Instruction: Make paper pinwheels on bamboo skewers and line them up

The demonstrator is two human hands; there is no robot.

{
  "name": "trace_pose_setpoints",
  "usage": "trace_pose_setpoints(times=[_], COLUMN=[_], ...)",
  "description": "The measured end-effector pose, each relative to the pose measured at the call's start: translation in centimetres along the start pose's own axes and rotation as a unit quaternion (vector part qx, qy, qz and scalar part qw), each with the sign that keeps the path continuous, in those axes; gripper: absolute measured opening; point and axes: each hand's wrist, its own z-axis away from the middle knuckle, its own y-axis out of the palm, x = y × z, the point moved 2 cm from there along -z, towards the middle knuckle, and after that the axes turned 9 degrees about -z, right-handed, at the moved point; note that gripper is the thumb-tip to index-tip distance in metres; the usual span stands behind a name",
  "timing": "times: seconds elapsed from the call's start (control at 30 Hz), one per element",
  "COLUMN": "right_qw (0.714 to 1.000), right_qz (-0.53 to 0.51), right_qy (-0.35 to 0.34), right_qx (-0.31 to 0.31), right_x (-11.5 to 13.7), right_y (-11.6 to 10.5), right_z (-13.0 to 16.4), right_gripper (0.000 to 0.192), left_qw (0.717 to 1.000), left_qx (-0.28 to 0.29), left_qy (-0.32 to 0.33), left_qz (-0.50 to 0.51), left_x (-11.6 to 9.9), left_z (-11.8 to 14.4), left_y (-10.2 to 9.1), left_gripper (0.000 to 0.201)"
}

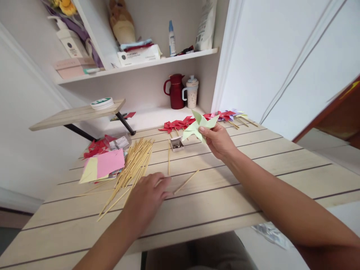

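Note:
My right hand (217, 140) holds up a pale green paper pinwheel (198, 125) above the wooden table (253, 176). My left hand (147, 197) rests palm down on the table, its fingertips touching one end of a loose wooden stick (186, 182). A pile of several wooden sticks (134, 167) lies just left of that hand. A small open box of pins (177, 144) sits between the pile and the pinwheel. Another single stick (169, 157) lies near the box.
A row of finished red pinwheels (180, 124) and some purple ones (232, 114) lies along the table's far edge. Pink and yellow paper sheets (102, 165) and red scraps (97, 147) lie at left. A red jug (176, 92) and a cup (192, 92) stand on the shelf behind.

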Motion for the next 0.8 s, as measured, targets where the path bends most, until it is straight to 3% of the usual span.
trace_pose_setpoints(times=[0.03, 0.1, 0.23, 0.33, 0.47, 0.67, 0.8], right_qw=[1.000, 1.000, 1.000, 1.000, 1.000, 0.999, 1.000], right_qz=[-0.002, 0.002, 0.010, 0.015, 0.012, 0.006, 0.000], right_qy=[-0.001, 0.001, 0.009, 0.012, 0.019, 0.032, 0.027], right_qx=[-0.001, 0.002, 0.014, 0.004, 0.002, 0.002, 0.007], right_x=[0.0, 0.1, 0.2, 0.3, 0.3, -0.4, -0.5], right_y=[0.0, -0.1, -0.1, -0.1, 0.0, 0.0, 0.2], right_z=[0.0, -0.1, 0.0, 0.1, 0.2, 0.2, 0.4], right_gripper=[0.033, 0.029, 0.027, 0.028, 0.029, 0.031, 0.035], left_qw=[0.999, 0.995, 0.996, 0.980, 0.955, 0.943, 0.946], left_qx=[-0.010, 0.026, 0.076, 0.171, 0.222, 0.207, 0.123], left_qy=[0.014, 0.060, 0.043, 0.028, -0.040, -0.080, -0.099], left_qz=[0.031, 0.082, 0.030, -0.098, -0.191, -0.249, -0.283], left_x=[-0.3, -0.5, 1.4, 2.9, 4.0, 4.7, 3.3], left_z=[-1.2, -3.5, -6.9, -7.2, -5.7, -3.1, -2.1], left_y=[0.9, 2.6, 4.3, 4.5, 3.6, 0.8, -0.6], left_gripper=[0.028, 0.033, 0.034, 0.037, 0.044, 0.030, 0.021])
